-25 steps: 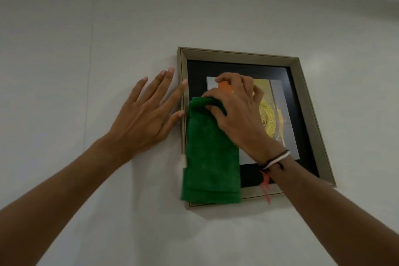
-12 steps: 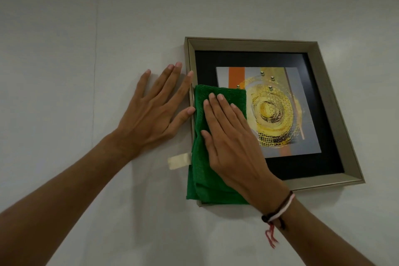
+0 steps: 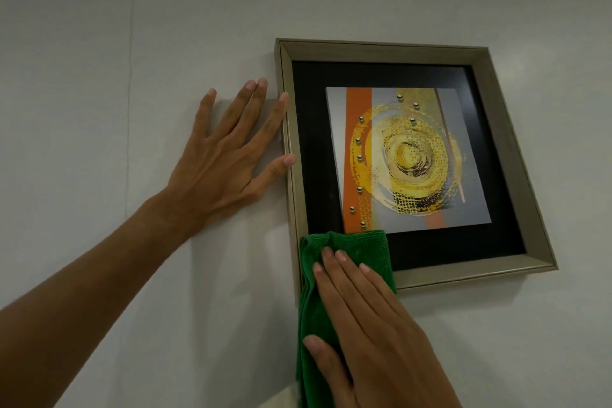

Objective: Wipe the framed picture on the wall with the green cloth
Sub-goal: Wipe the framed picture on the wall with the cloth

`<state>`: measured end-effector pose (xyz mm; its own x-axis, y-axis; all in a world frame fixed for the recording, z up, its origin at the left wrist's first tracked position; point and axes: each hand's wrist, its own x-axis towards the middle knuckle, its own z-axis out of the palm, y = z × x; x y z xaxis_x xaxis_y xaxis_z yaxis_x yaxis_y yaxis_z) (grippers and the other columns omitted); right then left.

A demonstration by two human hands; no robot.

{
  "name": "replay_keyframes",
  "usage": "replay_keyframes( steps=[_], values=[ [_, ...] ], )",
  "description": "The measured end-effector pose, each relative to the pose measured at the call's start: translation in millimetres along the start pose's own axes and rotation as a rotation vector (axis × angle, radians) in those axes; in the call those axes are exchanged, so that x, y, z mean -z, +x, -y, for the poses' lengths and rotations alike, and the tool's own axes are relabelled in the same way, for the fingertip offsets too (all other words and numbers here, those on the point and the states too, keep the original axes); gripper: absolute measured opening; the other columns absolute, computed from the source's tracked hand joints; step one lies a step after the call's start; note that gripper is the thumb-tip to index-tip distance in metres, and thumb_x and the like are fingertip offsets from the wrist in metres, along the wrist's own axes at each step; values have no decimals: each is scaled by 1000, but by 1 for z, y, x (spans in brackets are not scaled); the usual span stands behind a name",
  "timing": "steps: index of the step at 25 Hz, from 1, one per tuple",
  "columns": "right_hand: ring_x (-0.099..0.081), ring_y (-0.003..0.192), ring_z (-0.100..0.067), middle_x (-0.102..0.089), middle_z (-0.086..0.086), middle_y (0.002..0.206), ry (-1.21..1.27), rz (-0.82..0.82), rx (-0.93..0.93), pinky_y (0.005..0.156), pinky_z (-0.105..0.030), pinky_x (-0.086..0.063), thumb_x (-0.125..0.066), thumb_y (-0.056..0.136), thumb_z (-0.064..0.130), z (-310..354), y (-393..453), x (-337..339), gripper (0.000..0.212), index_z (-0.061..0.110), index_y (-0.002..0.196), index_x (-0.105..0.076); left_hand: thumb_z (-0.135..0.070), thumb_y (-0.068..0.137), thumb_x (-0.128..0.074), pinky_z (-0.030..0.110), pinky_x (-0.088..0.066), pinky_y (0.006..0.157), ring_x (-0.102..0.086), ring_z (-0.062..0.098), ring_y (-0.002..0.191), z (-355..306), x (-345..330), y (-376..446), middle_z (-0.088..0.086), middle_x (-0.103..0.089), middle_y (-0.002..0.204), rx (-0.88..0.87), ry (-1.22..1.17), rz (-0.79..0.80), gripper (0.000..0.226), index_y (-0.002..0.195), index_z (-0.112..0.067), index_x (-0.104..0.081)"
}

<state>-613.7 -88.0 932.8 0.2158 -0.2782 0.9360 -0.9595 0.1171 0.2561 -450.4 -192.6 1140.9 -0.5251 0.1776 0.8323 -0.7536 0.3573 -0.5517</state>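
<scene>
A framed picture (image 3: 407, 53) hangs on the white wall, with a dull gold frame, black mount and a yellow spiral print with an orange stripe. The folded green cloth (image 3: 351, 245) covers the frame's lower left corner and hangs down below it. My right hand (image 3: 371, 325) lies flat on the cloth, fingers together, pressing it to the frame and wall. My left hand (image 3: 225, 162) rests flat on the wall, fingers spread, with its index fingertip and thumb touching the frame's left edge.
The white wall (image 3: 99, 76) surrounds the frame and shows a faint vertical seam at the left. A pale strip (image 3: 281, 399) shows at the bottom edge beside the cloth.
My right hand has slid the cloth down from the picture's left side to its lower left corner, uncovering the orange stripe. My left hand stays on the wall by the frame.
</scene>
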Motion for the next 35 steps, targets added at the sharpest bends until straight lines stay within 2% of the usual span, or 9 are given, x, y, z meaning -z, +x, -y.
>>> replay_keyframes(
  steps=[7,11,15,20,22,24,26,30,35],
  values=[
    [-47,139,-27,-50,-9,150,-55,39,-80,111,-46,-30,-20,97,69,-19,-16,4,84,7,140,-55,-72,93,-6,67,-7,125,0,35,160,1,-2,2,19,0,173,-18,35,-40,86,163,-23,-3],
    [-47,138,-34,-49,-13,149,-76,39,-261,117,-53,-35,-17,97,68,-63,-37,14,86,3,140,-53,-73,92,-7,68,-6,125,0,37,159,0,0,2,18,0,173,-15,22,-33,86,162,-24,-3],
    [-37,144,-33,-43,-13,153,31,-1,-411,115,-55,-28,-13,95,70,-85,-45,18,88,5,144,-47,-72,92,-9,68,-5,125,2,35,160,0,1,1,17,1,173,-10,23,-36,86,163,-24,-3],
    [-47,136,-37,-49,-16,148,20,-73,-210,105,-66,-31,-14,102,59,-31,-28,2,79,1,136,-56,-72,91,-9,67,-5,125,2,34,160,0,2,0,17,1,173,-6,16,-34,87,163,-23,-3],
    [-50,135,-33,-53,-13,147,7,-70,-147,113,-56,-38,-15,101,60,-3,-16,-5,79,4,135,-59,-71,91,-10,66,-5,125,3,34,160,0,2,0,17,2,173,-5,18,-36,87,163,-23,-3],
    [-48,138,-31,-53,-12,148,2,-56,-174,113,-49,-33,-18,98,64,16,-5,-10,81,5,138,-57,-71,91,-10,66,-5,125,4,34,160,0,2,0,17,3,173,-4,11,-37,86,163,-23,-2],
    [-44,142,-31,-50,-12,151,-4,-31,-230,111,-48,-30,-20,95,69,25,3,-10,87,3,140,-54,-71,91,-11,67,-5,125,4,34,160,0,1,0,17,3,173,-4,1,-40,86,163,-24,-2],
    [-26,152,-26,-37,-12,160,34,-16,-265,121,-52,-21,-16,90,79,20,25,-1,99,4,150,-39,-72,92,-11,67,-5,125,4,34,160,1,-1,0,16,3,173,-17,-5,-51,85,163,-25,-2],
    [-11,156,-21,-23,-14,165,-15,-4,-227,126,-50,-12,-12,92,75,9,65,8,98,1,155,-23,-72,93,-10,68,-7,124,2,34,160,3,-3,0,17,1,173,-30,12,-66,84,163,-26,-2]
  ],
)
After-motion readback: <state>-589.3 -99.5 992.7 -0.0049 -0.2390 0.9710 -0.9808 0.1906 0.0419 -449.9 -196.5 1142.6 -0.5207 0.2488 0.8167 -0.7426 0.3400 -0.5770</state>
